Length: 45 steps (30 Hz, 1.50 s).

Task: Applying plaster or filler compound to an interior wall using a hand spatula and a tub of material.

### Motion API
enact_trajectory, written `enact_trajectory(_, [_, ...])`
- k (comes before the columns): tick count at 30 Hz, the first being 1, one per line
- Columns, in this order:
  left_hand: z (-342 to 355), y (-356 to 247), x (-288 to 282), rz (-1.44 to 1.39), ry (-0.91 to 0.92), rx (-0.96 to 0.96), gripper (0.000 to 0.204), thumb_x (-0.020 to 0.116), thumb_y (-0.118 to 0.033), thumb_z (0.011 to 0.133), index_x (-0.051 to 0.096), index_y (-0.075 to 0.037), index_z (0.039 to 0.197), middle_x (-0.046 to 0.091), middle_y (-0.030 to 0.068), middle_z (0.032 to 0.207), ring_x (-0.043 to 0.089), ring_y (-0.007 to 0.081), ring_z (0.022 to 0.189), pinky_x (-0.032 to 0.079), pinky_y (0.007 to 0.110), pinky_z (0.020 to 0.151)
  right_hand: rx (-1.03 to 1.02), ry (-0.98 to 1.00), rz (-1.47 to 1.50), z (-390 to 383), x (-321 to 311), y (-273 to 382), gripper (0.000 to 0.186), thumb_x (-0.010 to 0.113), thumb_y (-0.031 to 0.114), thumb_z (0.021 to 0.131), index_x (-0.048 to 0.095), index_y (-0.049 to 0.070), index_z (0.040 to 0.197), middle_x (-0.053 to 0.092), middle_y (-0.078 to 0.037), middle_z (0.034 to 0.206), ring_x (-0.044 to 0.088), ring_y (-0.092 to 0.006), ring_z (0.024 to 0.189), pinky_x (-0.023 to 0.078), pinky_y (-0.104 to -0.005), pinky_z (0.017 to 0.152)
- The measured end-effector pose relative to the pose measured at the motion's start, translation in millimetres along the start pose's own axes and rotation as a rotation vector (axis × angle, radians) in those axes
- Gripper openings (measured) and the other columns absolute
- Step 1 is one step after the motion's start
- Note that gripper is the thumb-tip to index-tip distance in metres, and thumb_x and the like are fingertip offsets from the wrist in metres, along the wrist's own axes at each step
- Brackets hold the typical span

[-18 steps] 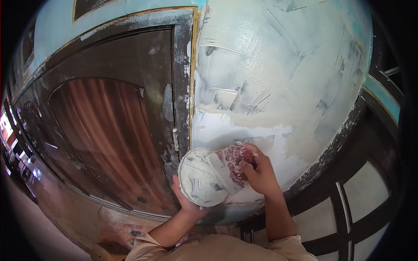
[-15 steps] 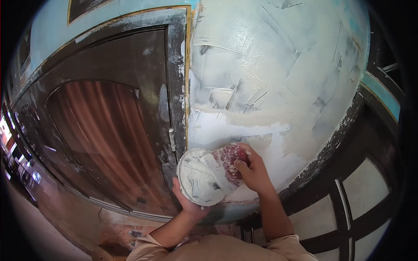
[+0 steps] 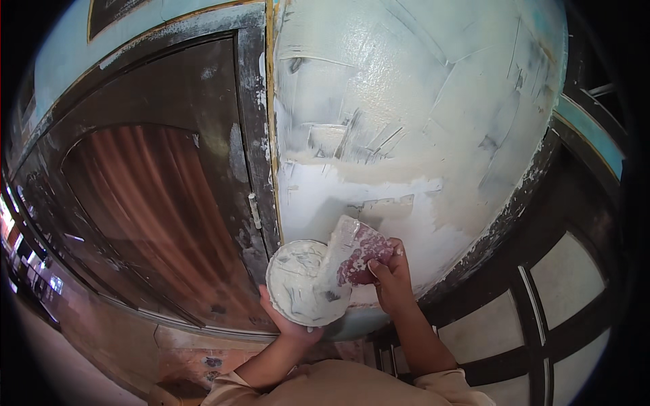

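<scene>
My left hand [image 3: 290, 321] is wrapped under and around the left side of a round dish of whitish putty [image 3: 301, 281]. In my right hand [image 3: 393, 276] a dark red, flat putty scraper [image 3: 367, 257] is pinched between thumb and fingers. Putty is smeared over its face, thickest along its left edge. That edge stands over the right part of the dish; whether it touches the putty I cannot tell. Behind both is a wall [image 3: 413, 128] coated in patchy white and grey filler, wet and shiny near the top.
On the left is a dark, worn door frame [image 3: 254, 101] and a door with a reddish-brown curtain [image 3: 152, 196] in its arched panel. A hinge [image 3: 254, 210] sticks out near the wall. Dark-framed panels [image 3: 567, 274] stand at the right. Below lies a stained floor [image 3: 196, 362].
The scraper has tilted more upright, its putty-loaded edge lifting from across the dish. My right hand has dropped slightly. The view has shifted a little to the right.
</scene>
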<state>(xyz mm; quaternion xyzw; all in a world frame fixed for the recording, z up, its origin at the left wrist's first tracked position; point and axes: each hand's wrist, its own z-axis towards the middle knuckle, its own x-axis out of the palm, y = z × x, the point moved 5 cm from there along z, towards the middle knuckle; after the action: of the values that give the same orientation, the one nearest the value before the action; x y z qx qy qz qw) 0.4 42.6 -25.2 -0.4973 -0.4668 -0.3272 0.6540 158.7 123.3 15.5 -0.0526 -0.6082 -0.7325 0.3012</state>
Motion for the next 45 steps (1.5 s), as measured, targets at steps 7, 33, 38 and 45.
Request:
enact_trajectory(7, [-3.9,7.5,12.3,-0.010,0.016,0.010,0.083,0.036,-0.075,0.089,0.041,-0.016,0.148,0.046,0.0085,0.148,0.047,0.0327,0.132,0.037,0.048,0.112,-0.250,0.077,-0.397,-6.6,-12.7,20.6,0.030,0.052,-0.001,0.096,0.040,0.004,0.123,0.060,-0.010,0.113,0.060,-0.0144,0.104,0.050,-0.0329,0.093])
enact_trajectory(33, [-4.6,35.2,40.0,-0.069,0.028,0.136,0.085,0.041,-0.076,0.087,0.041,-0.015,0.147,0.046,0.0100,0.147,0.047,0.0346,0.131,0.038,0.052,0.110,0.239,0.328,-0.171,-3.5,-64.0,42.0,0.034,0.039,0.025,0.107,0.052,0.001,0.127,0.070,-0.017,0.115,0.069,-0.0176,0.080,0.055,-0.0309,0.068])
enact_trajectory(38, [-2.7,36.7,56.7,-0.071,-0.008,0.137,0.082,0.041,-0.074,0.088,0.044,-0.016,0.146,0.048,0.0092,0.146,0.049,0.0341,0.130,0.038,0.052,0.109,0.189,0.347,-0.096,6.6,-61.7,42.4,0.036,0.043,0.019,0.105,0.051,-0.001,0.133,0.065,-0.015,0.123,0.068,-0.0210,0.095,0.054,-0.0325,0.079])
enact_trajectory(45, [1.6,23.4,83.6,-0.110,0.154,0.101,0.077,0.039,-0.070,0.091,0.045,-0.015,0.145,0.049,0.0088,0.147,0.048,0.0335,0.131,0.037,0.052,0.111,0.065,0.656,-0.079,31.4,-34.6,73.8,0.041,0.049,0.006,0.094,0.053,-0.002,0.133,0.065,-0.011,0.115,0.064,-0.0173,0.097,0.051,-0.0297,0.081])
